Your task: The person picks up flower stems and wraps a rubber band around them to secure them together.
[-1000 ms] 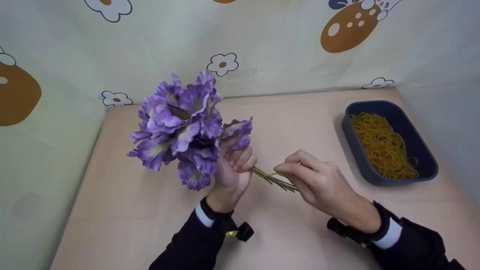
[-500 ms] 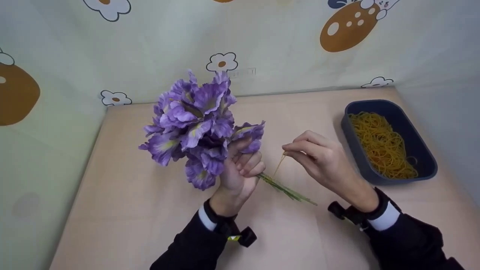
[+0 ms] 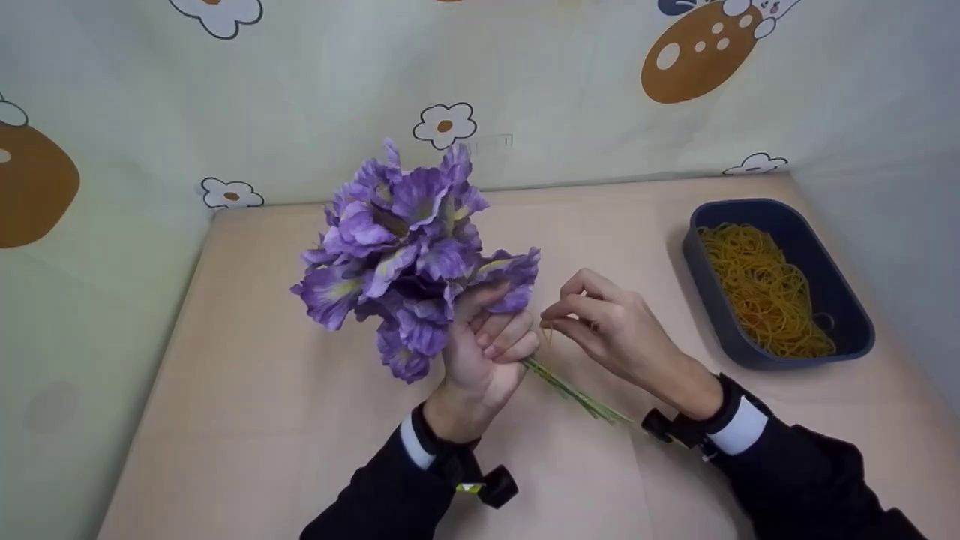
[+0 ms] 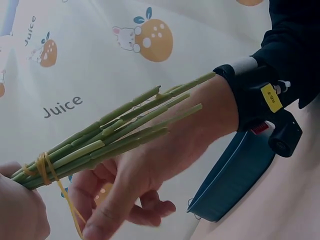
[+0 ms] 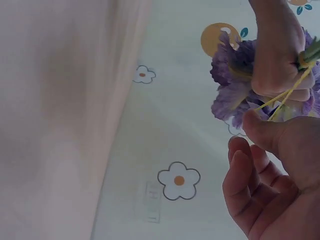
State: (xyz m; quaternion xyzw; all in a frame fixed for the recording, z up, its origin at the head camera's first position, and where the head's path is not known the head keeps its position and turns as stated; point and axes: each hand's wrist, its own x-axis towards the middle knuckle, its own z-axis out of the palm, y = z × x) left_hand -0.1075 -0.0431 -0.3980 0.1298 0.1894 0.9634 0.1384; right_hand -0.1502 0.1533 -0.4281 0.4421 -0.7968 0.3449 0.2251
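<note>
A bunch of purple artificial irises (image 3: pixel 405 225) is held up by my left hand (image 3: pixel 487 367), whose fingers curl round the green stems (image 4: pixel 110 130) just under the blooms. Beside that hand, a yellow rubber band (image 4: pixel 43 169) is looped round the stems. Part of it stretches away as a double strand, pinched between thumb and forefinger of my right hand (image 3: pixel 626 334). The other right fingers are bent and hold nothing, as the right wrist view shows. Cut stem ends point down toward the right forearm.
A dark blue box (image 3: pixel 784 281) with many yellow rubber bands (image 3: pixel 757 292) stands at the right of the pale tabletop (image 3: pixel 247 375). A printed cloth (image 3: pixel 322 97) rises behind and at the sides.
Bouquet and left hand have shifted right and slightly down. My right hand first rose from the stems, drawing out the rubber band, then came left and a little down, closer to the left hand.
</note>
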